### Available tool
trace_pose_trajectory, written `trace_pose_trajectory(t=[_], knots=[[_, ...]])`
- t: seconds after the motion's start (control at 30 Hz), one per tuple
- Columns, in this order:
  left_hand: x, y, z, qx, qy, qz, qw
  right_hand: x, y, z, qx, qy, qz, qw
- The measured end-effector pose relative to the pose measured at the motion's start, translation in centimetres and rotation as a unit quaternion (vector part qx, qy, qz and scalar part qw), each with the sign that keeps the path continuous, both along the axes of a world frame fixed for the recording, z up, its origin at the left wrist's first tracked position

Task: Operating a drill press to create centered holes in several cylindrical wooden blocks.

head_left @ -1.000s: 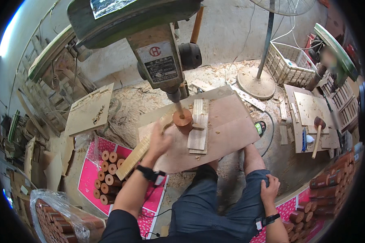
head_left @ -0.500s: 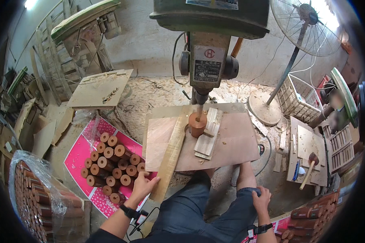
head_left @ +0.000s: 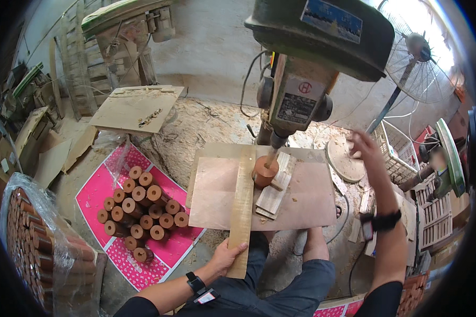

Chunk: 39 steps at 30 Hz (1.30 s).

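My left hand point(head_left: 228, 255) is closed round the near end of a long wooden strip point(head_left: 241, 198). The strip lies across the drill press table point(head_left: 211, 193), its far part close against the left side of a reddish-brown wooden cylinder point(head_left: 264, 178). Above that cylinder hangs the drill press head point(head_left: 299, 100); its bit point(head_left: 272, 156) reaches the cylinder's top, and I cannot tell how deep. Two stacked light wood blocks point(head_left: 272, 198) lie against the cylinder's right side. My right hand point(head_left: 366, 148) is raised right of the drill head, empty, with its fingers apart.
Several bored wooden cylinders point(head_left: 138, 194) stand grouped on a pink sheet point(head_left: 111, 158) at left. Plastic-wrapped cylinders point(head_left: 53, 248) are stacked at the near left. A standing fan point(head_left: 418, 50), a white crate point(head_left: 399, 148) and another machine point(head_left: 452, 153) occupy the right side.
My left hand has moved right, swinging the strip's near end over toward the cylinder. My right hand has risen from my knee to beside the drill head. The view has tilted.
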<state>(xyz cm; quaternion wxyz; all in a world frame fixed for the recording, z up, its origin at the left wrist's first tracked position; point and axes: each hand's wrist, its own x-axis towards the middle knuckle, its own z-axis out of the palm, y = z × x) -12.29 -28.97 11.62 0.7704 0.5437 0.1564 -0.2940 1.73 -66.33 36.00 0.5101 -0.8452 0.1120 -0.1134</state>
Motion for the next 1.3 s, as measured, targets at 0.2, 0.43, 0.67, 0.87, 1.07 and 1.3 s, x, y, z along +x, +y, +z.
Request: trace_pose_trajectory(t=[0.2,0.43,0.67,0.87,1.07,1.3], knots=[[0.2,-0.4,0.3,0.045,-0.005,-0.001,0.999,12.4,2.2,6.2,0.299,-0.116,0.036,0.946],[0.0,-0.4,-0.4,0.007,-0.003,0.006,1.0,10.4,2.9,8.6,0.324,-0.2,0.085,0.921],[0.1,-0.4,-0.1,0.032,0.0,0.018,0.999,2.0,3.4,9.4,0.355,-0.111,0.175,0.912],[0.2,-0.3,-0.1,0.014,0.002,0.014,1.0,-3.1,4.6,4.8,0.281,-0.062,0.24,0.927],[0.3,-0.3,0.2,0.015,0.009,0.006,1.0,-3.7,4.4,-0.6,0.182,0.118,0.187,0.958],[0.1,-0.4,0.2,0.017,0.02,0.003,1.0,2.1,3.2,-6.6,-0.032,0.201,0.129,0.971]])
